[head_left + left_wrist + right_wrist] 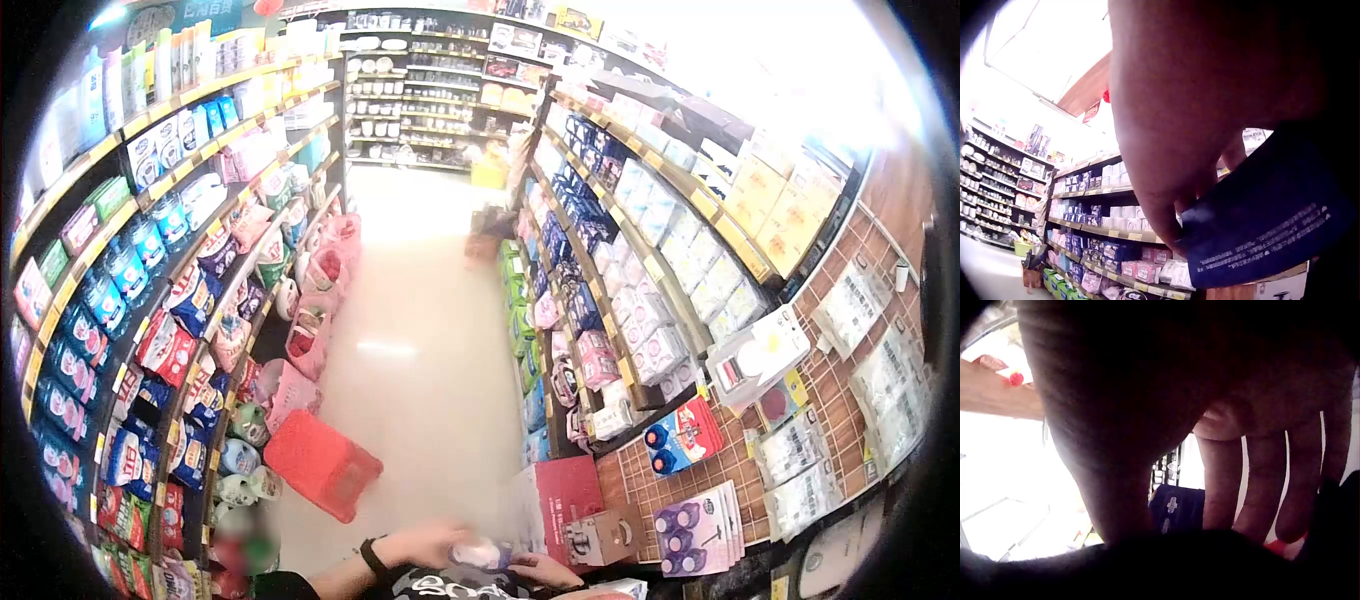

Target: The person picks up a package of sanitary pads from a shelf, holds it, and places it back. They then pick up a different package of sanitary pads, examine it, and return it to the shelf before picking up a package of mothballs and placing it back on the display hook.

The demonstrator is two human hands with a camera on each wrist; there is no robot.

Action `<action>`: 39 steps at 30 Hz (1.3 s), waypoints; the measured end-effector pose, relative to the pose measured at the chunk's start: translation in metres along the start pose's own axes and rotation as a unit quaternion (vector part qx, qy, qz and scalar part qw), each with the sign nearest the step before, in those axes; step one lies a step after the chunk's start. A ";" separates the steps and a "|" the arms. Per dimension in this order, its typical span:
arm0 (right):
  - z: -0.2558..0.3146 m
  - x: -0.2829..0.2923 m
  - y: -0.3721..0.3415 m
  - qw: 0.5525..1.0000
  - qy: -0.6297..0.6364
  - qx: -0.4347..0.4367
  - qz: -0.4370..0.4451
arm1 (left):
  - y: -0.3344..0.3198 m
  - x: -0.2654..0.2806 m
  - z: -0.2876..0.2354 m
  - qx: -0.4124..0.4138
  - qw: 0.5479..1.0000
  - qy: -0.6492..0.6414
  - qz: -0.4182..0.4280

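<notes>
A dark blue package [1260, 212] with lines of white print is gripped by my left hand [1197, 112], its fingers at the package's upper edge in the left wrist view. In the head view the left hand [425, 547] is low in front of my body, with the pale and purple package [482, 554] beside it. My right hand [548, 572] is just to the right of the package. From the right wrist, the fingers of the right hand [1235, 437] hang long and nearly straight, and part of a blue package [1177, 509] with white marks shows between thumb and fingers.
A red plastic basket [325, 465] stands on the aisle floor [420, 330]. Left shelves [130, 390] hold bagged detergents and bottles; right shelves [640, 270] hold packs of paper goods. Red and brown cartons [570, 500] and a wire rack [640, 490] with hanging packs stand close on the right.
</notes>
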State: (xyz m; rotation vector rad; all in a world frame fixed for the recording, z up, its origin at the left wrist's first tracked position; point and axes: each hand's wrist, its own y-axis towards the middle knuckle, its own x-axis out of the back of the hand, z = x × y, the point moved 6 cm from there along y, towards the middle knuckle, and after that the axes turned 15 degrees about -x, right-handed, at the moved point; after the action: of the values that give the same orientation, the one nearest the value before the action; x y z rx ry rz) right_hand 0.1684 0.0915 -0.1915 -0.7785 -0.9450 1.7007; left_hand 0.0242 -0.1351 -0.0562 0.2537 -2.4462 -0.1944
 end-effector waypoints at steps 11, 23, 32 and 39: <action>-0.022 0.095 0.029 0.986 0.078 0.146 -0.002 | 0.125 0.016 0.008 -0.034 0.997 0.026 0.059; -0.001 0.146 0.035 0.991 0.063 0.118 0.020 | 0.158 0.037 0.009 -0.048 0.994 0.063 0.080; 0.081 0.159 -0.009 0.987 0.088 0.129 0.030 | 0.162 0.074 0.004 -0.033 0.995 0.086 0.025; 0.084 0.164 0.038 0.987 -0.050 0.152 0.026 | 0.137 0.090 0.009 -0.033 0.995 0.084 -0.031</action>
State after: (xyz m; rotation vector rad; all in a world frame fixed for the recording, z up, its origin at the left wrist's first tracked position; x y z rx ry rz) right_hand 0.0322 0.2217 -0.1944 -0.5229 -0.7125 1.8876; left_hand -0.0684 -0.0223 0.0197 0.3059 -2.2621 -0.2689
